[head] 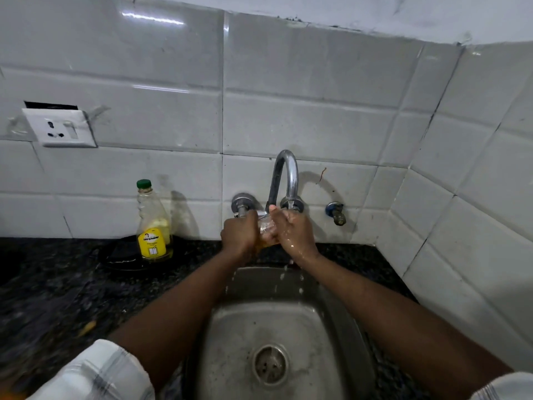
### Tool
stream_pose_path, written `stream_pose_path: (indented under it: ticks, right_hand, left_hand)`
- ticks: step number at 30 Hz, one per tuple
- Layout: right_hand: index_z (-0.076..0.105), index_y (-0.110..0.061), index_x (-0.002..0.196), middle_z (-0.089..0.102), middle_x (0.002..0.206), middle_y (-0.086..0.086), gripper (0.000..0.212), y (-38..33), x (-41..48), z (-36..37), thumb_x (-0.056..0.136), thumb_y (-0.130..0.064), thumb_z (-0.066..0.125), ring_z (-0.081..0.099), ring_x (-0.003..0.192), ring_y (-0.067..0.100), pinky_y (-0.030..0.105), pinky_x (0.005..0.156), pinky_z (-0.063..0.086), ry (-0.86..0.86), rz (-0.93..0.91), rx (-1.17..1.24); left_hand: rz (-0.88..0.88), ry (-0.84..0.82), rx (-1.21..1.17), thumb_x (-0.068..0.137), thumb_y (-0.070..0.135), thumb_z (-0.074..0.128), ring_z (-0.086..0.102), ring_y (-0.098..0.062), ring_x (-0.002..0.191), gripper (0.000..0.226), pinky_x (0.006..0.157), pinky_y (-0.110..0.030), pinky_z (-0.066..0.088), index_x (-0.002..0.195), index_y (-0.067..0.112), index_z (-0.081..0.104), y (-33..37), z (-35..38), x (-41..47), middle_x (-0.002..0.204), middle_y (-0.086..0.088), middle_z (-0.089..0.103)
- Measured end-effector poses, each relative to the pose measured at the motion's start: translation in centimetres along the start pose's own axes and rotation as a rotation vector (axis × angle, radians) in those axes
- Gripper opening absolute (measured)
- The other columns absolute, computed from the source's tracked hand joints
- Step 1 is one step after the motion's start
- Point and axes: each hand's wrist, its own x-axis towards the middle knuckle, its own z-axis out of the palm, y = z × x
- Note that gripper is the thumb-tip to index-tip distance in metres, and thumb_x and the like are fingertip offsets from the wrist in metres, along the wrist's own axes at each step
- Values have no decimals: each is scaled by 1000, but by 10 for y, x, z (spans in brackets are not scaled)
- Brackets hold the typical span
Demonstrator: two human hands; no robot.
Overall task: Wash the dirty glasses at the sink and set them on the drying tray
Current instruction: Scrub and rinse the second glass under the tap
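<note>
A small clear glass (266,227) is held up under the chrome tap (286,176), which runs a thin stream of water. My left hand (240,233) grips the glass from the left side. My right hand (294,230) wraps its wet fingers round the glass from the right, right below the spout. Most of the glass is hidden between the two hands. Drops fall into the steel sink (331,319) below, whose drain (270,363) sits near the bottom of the view.
A dish soap bottle (153,223) with a green cap and yellow label stands on a dark tray (121,259) on the black granite counter (57,290), left of the sink. A wall socket (59,127) and a small spare tap (337,213) are on the tiled wall.
</note>
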Motion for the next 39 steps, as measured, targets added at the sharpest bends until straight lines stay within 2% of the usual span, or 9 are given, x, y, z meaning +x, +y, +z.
stream_pose_path:
  ticks: [3, 8, 13, 19, 24, 29, 33, 35, 39]
  right_hand:
    - [64, -9, 74, 71, 65, 12, 37, -1, -1, -10, 101, -31, 53, 71, 58, 22, 34, 60, 58, -31, -37, -69]
    - [66, -11, 71, 70, 68, 9, 40, -3, 7, -8, 100, -35, 53, 68, 65, 20, 32, 69, 56, 32, 129, 41]
    - [69, -2, 81, 71, 65, 7, 33, 0, -4, -12, 100, -25, 55, 68, 57, 9, 25, 58, 56, -31, -6, -80]
    - [64, -15, 60, 67, 63, 9, 38, -3, 4, -2, 96, -27, 59, 65, 62, 24, 37, 68, 56, 93, 183, 203]
    - [67, -8, 73, 71, 64, 11, 35, 2, 1, -9, 99, -30, 56, 72, 63, 28, 47, 67, 62, -32, 43, 80]
    - [64, -15, 64, 65, 58, 4, 44, 0, 7, -6, 101, -36, 52, 64, 59, 18, 40, 71, 57, 7, 149, 196]
    - [64, -8, 75, 69, 61, 3, 36, 0, -4, -11, 102, -28, 50, 70, 61, 18, 32, 65, 59, -102, 31, 77]
    - [64, -6, 78, 70, 63, 6, 35, 1, -7, -11, 103, -27, 50, 72, 65, 23, 34, 68, 60, -130, 56, 105]
    - [63, -8, 71, 64, 58, 4, 42, -4, 3, -10, 103, -31, 48, 64, 57, 9, 20, 62, 51, -41, 142, 154]
  left_hand:
    - [-316, -213, -157, 80, 59, 50, 73, -33, 86, 55, 78, -39, 59, 105, 12, 65, 4, -2, 4, 93, -15, 75]
    - [329, 215, 32, 92, 46, 54, 66, -24, 83, 41, 76, -34, 54, 96, 9, 72, -6, 6, -12, 93, -12, 73]
    - [-275, -223, -10, 93, 48, 49, 68, -27, 72, 40, 48, -26, 48, 106, 14, 65, 8, -2, 1, 95, -14, 74]
    - [412, 196, 64, 93, 36, 58, 64, -22, 77, 27, 68, -31, 49, 86, 11, 69, -3, 1, -15, 82, -7, 70]
    - [-263, -109, 21, 87, 51, 45, 67, -28, 81, 49, 68, -34, 58, 108, 11, 63, 12, -2, 1, 97, -13, 70]
    - [348, 151, 93, 92, 41, 56, 67, -27, 82, 33, 77, -38, 55, 83, 12, 70, 1, 2, -11, 82, -8, 71]
    - [-180, -151, 77, 90, 46, 47, 71, -32, 85, 33, 83, -47, 61, 95, 17, 63, 12, -6, 1, 91, -12, 72]
    - [-225, -166, 74, 83, 50, 48, 70, -30, 86, 43, 81, -45, 61, 104, 15, 64, 11, -8, 7, 95, -11, 72]
    - [292, 151, 55, 96, 34, 57, 63, -20, 79, 29, 61, -25, 43, 91, 10, 70, 6, 1, -14, 85, -5, 68]
